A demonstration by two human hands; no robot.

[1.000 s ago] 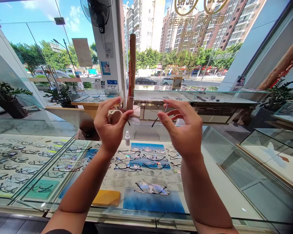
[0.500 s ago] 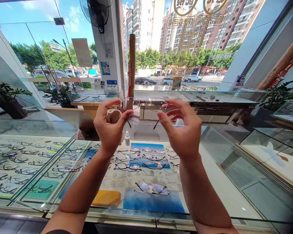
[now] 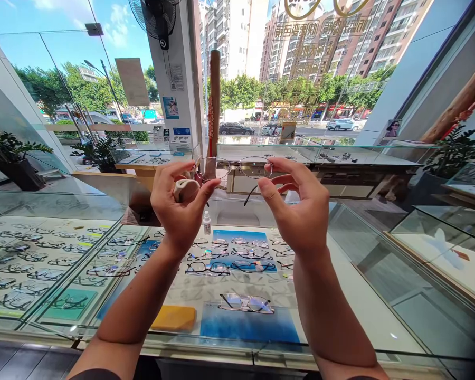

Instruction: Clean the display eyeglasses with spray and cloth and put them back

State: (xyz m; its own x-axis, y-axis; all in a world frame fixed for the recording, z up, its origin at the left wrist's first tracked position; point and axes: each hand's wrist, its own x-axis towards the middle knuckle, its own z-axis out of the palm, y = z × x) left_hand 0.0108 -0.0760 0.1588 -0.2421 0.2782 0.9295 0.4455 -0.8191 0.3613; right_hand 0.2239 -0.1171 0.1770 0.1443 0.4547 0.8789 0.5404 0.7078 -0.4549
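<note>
A pair of thin-rimmed eyeglasses [image 3: 234,168] is held up between my two hands, lenses facing away, with the temple tips hanging below. My left hand [image 3: 180,206] pinches the left end of the frame and also keeps a crumpled pale cloth [image 3: 186,190] against its palm. With thumb and fingers, my right hand [image 3: 298,208] grips the right end. Below them, on the glass counter, another pair of eyeglasses [image 3: 247,303] rests over a blue sheet [image 3: 249,326]. A small white bottle [image 3: 206,224] stands behind, partly beside my left wrist.
Several rows of eyeglasses [image 3: 231,253] lie in the glass display case under my arms, with more pairs [image 3: 27,258] at left. A yellow case [image 3: 174,318] sits near the front edge. Another glass case [image 3: 443,248] stands at right. A board [image 3: 103,183] leans behind the counter.
The eyeglasses have tilted slightly in my hands, and the visible temple tips have shifted left. Both hands keep hold. The outside view has moved a little with my head.
</note>
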